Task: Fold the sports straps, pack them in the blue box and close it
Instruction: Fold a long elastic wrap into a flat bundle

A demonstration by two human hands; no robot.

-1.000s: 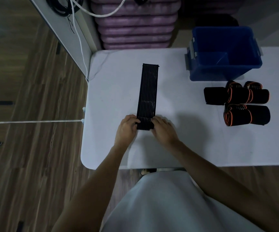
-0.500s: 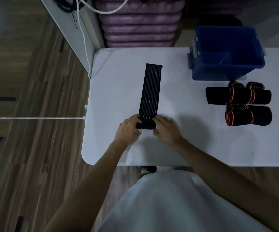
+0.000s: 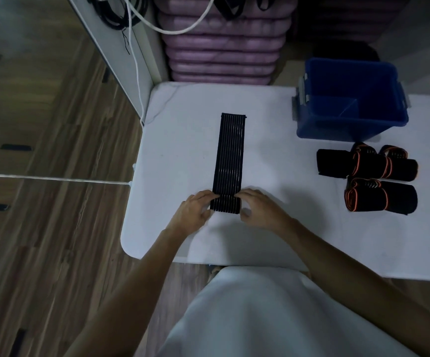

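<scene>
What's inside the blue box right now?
The blue box is open and no straps show in it: only bare blue floor and walls. Its near wall hides the near strip of the floor. The rolled straps lie on the table.

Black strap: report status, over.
Left hand and right hand pinching rolled near end of black strap. Rest flat on table. Blue box open. Nothing obstructing.

Both arms are bare from the hands up to the bottom edge of the view, with no sleeve showing on either. The left hand (image 3: 194, 211) and right hand (image 3: 261, 208) carry no visible glove, ring or watch. A plain, pale, light-coloured garment (image 3: 260, 313) covers the torso, smooth and unmarked.
</scene>
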